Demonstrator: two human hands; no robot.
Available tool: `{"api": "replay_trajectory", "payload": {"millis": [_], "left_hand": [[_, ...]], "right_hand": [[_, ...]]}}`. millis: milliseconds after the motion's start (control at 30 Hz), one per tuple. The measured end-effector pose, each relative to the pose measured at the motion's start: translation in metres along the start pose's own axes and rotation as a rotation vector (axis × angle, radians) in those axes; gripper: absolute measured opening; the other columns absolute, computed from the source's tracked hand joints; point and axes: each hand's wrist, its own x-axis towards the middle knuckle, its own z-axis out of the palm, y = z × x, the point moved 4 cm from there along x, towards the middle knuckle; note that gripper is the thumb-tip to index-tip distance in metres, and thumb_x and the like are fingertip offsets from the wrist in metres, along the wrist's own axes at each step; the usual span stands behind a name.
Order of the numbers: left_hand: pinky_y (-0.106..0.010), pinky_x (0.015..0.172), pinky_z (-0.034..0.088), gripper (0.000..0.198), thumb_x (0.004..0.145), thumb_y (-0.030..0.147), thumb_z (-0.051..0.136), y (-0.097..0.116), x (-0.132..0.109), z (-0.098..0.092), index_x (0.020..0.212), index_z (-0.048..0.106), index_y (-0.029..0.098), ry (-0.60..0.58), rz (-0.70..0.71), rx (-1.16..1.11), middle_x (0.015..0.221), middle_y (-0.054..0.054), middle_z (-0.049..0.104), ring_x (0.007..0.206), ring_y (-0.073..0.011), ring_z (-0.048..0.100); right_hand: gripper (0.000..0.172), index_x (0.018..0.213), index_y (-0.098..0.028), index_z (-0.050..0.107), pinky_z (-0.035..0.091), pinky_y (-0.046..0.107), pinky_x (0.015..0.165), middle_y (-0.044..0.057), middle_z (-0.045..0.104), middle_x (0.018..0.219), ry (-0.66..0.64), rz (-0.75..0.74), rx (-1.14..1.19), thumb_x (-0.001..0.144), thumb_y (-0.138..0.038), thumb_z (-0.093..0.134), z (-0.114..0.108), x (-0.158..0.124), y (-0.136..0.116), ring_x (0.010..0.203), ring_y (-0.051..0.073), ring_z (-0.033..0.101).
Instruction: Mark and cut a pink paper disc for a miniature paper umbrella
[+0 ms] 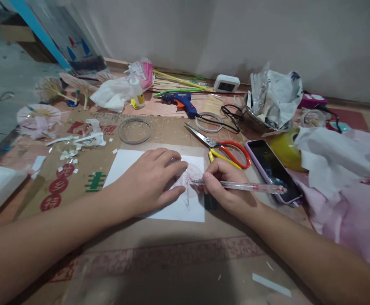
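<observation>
A white sheet of paper [172,215] lies on the cardboard, with faint pink circle lines [195,173] drawn on it. Across those lines rests a clear, marked drawing ruler [186,197] with a pointed end; its full shape is hidden. My left hand [151,180] lies on the paper with fingers stretched and thumb apart, fingertips at the ruler's edge. A clear pen with red parts [251,187] is pinched in my right hand [226,182], its tip at the ruler beside the drawn circle. Scissors with red and yellow handles [212,144] lie just beyond that hand.
A phone [274,171] lies right of my right hand, near pink cloth [346,207] and yellow tape [282,148]. Behind are a blue glue gun [180,101], a clear ring [135,130], a glue bottle [136,91] and a filled metal bowl [254,123]. Paper scraps [73,150] lie left.
</observation>
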Motion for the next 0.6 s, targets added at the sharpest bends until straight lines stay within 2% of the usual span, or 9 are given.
{"api": "replay_trajectory", "payload": {"millis": [133, 267, 333, 467, 600], "left_hand": [[-0.050, 0.100, 0.048, 0.041, 0.095, 0.043, 0.058, -0.0023, 0.0006, -0.0010, 0.126, 0.063, 0.017, 0.005, -0.007, -0.032, 0.128, -0.014, 0.063, 0.117, -0.0324, 0.059], [-0.050, 0.100, 0.048, 0.037, 0.096, 0.044, 0.058, -0.0004, 0.0003, -0.0009, 0.119, 0.064, 0.016, -0.003, -0.007, -0.033, 0.125, -0.015, 0.064, 0.116, -0.0323, 0.059], [-0.050, 0.099, 0.048, 0.037, 0.097, 0.045, 0.057, 0.0006, -0.0001, -0.0004, 0.118, 0.064, 0.016, -0.006, -0.004, -0.024, 0.125, -0.015, 0.064, 0.115, -0.0327, 0.059], [-0.050, 0.098, 0.048, 0.037, 0.097, 0.046, 0.057, 0.0008, -0.0007, 0.0006, 0.116, 0.066, 0.017, -0.005, 0.004, -0.017, 0.124, -0.015, 0.064, 0.114, -0.0323, 0.059], [-0.050, 0.100, 0.047, 0.036, 0.097, 0.046, 0.056, 0.0002, -0.0001, 0.0011, 0.118, 0.066, 0.019, 0.006, 0.020, -0.021, 0.125, -0.014, 0.063, 0.115, -0.0317, 0.059]], "right_hand": [[0.013, 0.091, -0.022, 0.061, 0.050, 0.028, 0.063, 0.000, 0.066, 0.076, 0.105, -0.062, 0.047, 0.098, -0.032, 0.060, -0.0070, 0.0016, -0.0010, 0.068, 0.015, 0.065], [0.015, 0.101, -0.022, 0.062, 0.054, 0.030, 0.069, 0.002, 0.070, 0.082, 0.002, -0.064, 0.151, 0.101, -0.036, 0.058, -0.0025, 0.0010, 0.0018, 0.074, 0.016, 0.069], [0.013, 0.097, -0.022, 0.060, 0.051, 0.029, 0.065, 0.000, 0.067, 0.078, -0.027, -0.070, 0.117, 0.100, -0.035, 0.060, 0.0003, -0.0013, 0.0030, 0.070, 0.015, 0.066], [0.017, 0.088, -0.024, 0.053, 0.043, 0.027, 0.056, -0.004, 0.057, 0.069, -0.004, -0.036, 0.060, 0.098, -0.034, 0.061, 0.0017, -0.0023, 0.0071, 0.061, 0.013, 0.058], [0.019, 0.084, -0.024, 0.052, 0.039, 0.026, 0.053, -0.005, 0.055, 0.067, 0.001, -0.026, 0.027, 0.098, -0.034, 0.059, 0.0014, 0.0017, 0.0066, 0.058, 0.012, 0.053]]}}
